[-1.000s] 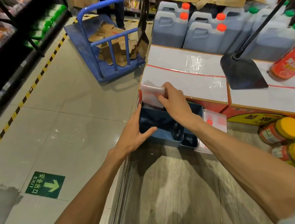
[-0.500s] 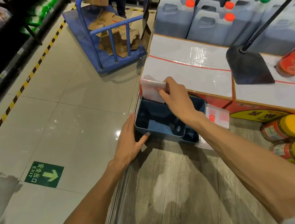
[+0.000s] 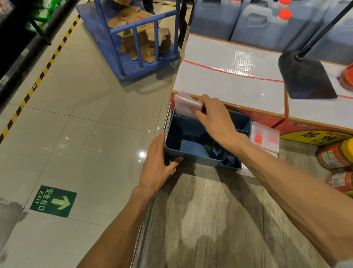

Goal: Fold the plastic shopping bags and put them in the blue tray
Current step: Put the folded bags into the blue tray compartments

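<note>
A blue tray (image 3: 174,153) with compartments stands on the wooden counter near its left edge. My right hand (image 3: 217,121) reaches over the tray and pinches a folded white plastic bag (image 3: 185,106), which stands upright at the tray's far left corner. My left hand (image 3: 156,164) lies flat against the tray's near left side, thumb along the front wall. More white bags with red print (image 3: 266,139) lie flat on the counter just right of the tray, partly under it.
White-topped cartons (image 3: 228,76) stand right behind the tray. A black stand base (image 3: 305,77) sits on them, jugs (image 3: 263,19) behind. Yellow-lidded jars (image 3: 348,153) stand at the counter's right. A blue trolley (image 3: 140,43) with cardboard is on the tiled floor to the left.
My right hand with the folded bag has stayed at the tray's far left corner. My left hand slid from the tray's front wall to its near left corner.
</note>
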